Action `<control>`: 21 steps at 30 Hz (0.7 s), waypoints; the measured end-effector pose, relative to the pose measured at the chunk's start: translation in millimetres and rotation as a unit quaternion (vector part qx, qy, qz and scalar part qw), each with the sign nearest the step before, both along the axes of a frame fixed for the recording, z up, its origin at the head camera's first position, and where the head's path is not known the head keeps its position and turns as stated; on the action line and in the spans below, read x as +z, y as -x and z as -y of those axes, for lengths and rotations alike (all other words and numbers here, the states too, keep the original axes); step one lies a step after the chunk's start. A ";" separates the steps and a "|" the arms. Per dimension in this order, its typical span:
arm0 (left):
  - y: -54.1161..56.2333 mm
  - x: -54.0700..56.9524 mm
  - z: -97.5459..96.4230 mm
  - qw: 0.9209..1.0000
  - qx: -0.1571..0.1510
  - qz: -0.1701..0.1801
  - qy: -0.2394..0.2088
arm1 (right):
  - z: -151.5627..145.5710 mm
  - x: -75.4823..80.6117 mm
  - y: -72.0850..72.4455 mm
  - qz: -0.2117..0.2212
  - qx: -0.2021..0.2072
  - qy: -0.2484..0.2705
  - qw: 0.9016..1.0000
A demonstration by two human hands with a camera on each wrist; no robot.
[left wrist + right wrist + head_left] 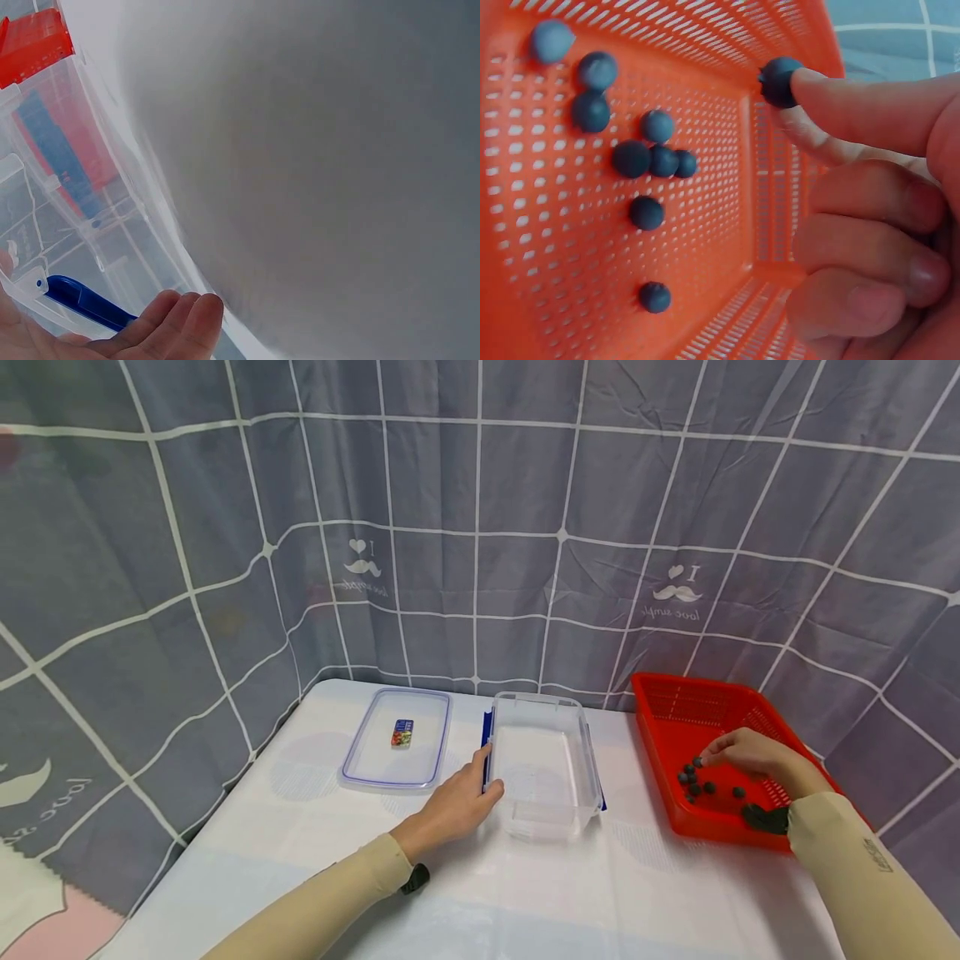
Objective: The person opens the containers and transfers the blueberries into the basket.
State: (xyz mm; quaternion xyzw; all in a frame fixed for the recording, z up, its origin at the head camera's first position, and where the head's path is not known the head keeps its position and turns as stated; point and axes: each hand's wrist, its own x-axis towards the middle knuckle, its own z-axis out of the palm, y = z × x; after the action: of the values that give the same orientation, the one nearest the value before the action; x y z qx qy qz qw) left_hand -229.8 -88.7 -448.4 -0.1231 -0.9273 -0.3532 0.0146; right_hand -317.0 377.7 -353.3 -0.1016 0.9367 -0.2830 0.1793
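My left hand (pixel 453 806) grips the left side of a clear plastic food container (pixel 508 822), thumb at the rim and fingers along the outside by a blue latch (pixel 86 298). To the right, my right hand (pixel 750 753) is over a red plastic basket (pixel 720 828). Between thumb and index finger it pinches one blueberry (pixel 778 82); the other fingers are curled in. Several more blueberries (pixel 646 213) lie on the perforated floor of the basket, some in a cluster.
A clear lid (pixel 375 760) with a blue edge and a small printed label (pixel 402 733) lies left of the container. White patterned cloth (pixel 637 893) covers the table. Behind it hangs a grey checked curtain (pixel 517 568).
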 end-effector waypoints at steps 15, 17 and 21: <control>0.2 1.5 0.2 1.000 0.003 0.005 -0.001 | -12.6 -6.9 -4.8 0.032 0.003 -0.002 0.999; 0.2 1.5 -0.1 1.000 0.003 0.006 0.000 | -11.1 -5.1 -6.4 0.028 0.003 -0.003 1.000; -0.1 1.7 0.4 1.000 0.001 0.006 0.001 | -2.9 -0.3 -9.7 0.004 0.006 -0.005 1.000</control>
State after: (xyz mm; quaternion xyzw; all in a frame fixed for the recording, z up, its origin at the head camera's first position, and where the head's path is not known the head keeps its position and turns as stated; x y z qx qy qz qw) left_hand -229.7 -89.1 -446.7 -0.1197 -0.9280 -0.3528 0.0095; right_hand -307.3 380.6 -353.6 -0.1053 0.9366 -0.2777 0.1858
